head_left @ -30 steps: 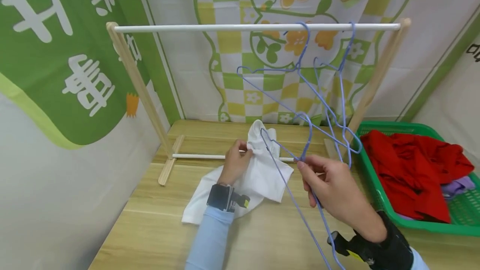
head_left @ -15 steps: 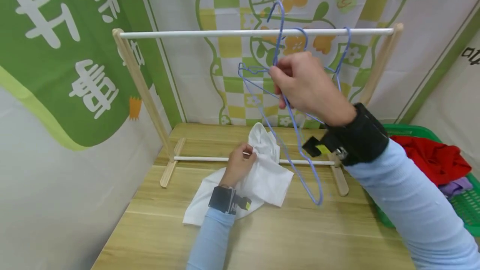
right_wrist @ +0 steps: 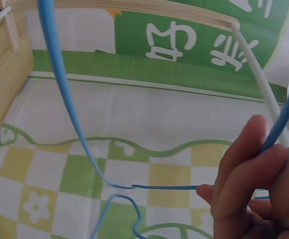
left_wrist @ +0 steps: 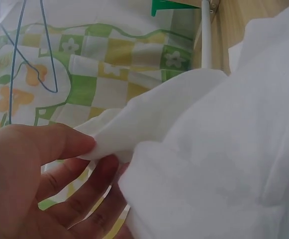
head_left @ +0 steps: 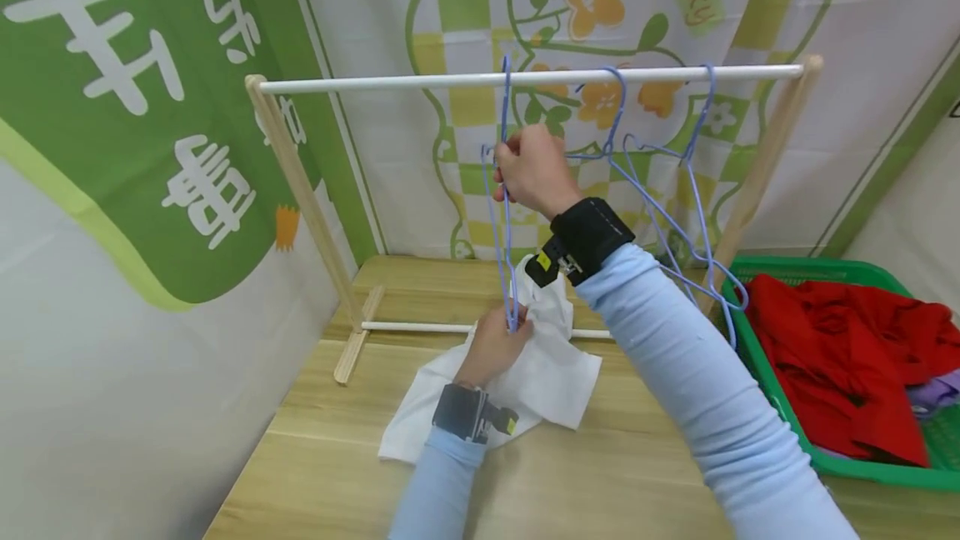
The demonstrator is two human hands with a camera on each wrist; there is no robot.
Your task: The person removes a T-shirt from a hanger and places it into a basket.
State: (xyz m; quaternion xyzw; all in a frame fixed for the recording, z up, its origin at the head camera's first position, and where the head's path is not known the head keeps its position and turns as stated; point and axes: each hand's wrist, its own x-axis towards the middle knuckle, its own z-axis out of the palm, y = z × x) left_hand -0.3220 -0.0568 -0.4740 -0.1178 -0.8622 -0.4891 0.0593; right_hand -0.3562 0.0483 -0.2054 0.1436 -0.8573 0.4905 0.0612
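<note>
— On the left side, what do you see?

— A green banner [head_left: 112,107] with big white letters hangs on the wall. Next to it stands a wooden rack [head_left: 300,190] with a white rail [head_left: 375,82] across the top.

— And on the counter [head_left: 337,473]?

— A white cloth [head_left: 551,373] lies there, near the bottom bar of the rack. The left hand [head_left: 495,344] pinches a bunched-up bit of it. In the left wrist view the thumb and fingers [left_wrist: 59,144] squeeze a fold of the cloth.

— What is the right hand [head_left: 531,169] doing?

— It is up high, just under the rail. Its fingers are curled tight round a blue wire hanger [head_left: 504,223]. The hook of that hanger looks like it is over the rail, but I cannot tell for sure. The bottom of the hanger reaches down to the left hand and the cloth.

— Are there more hangers?

— Yes, two more blue hangers [head_left: 675,182] hang from the rail, to the right of the hand.

— And far right?

— A green basket [head_left: 757,407] sits on the counter. Red clothes [head_left: 832,357] fill it, with a little purple cloth [head_left: 937,394] at the edge.
</note>
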